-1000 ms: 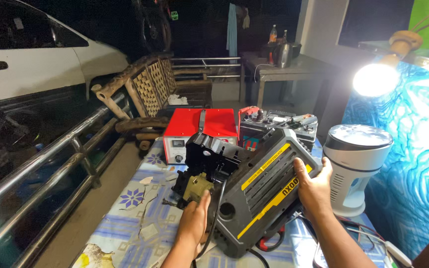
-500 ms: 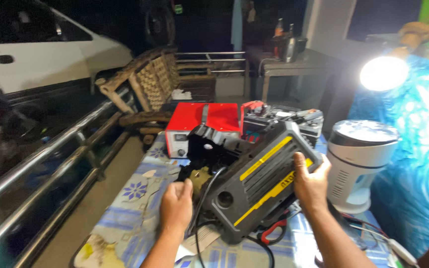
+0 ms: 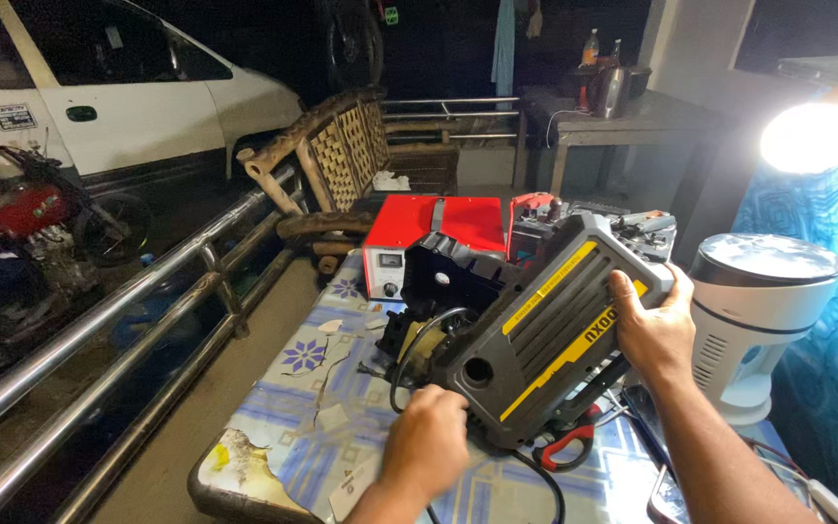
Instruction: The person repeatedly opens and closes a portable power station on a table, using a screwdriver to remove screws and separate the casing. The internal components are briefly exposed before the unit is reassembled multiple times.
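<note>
On the floral table [image 3: 293,408], both hands grip a yellow-striped grey casing [image 3: 545,340].

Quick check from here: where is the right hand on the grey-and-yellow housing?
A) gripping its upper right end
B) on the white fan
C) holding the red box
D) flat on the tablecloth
A: the right hand is wrapped over the upper right end of the grey-and-yellow housing, which is tilted up off the table.
</note>
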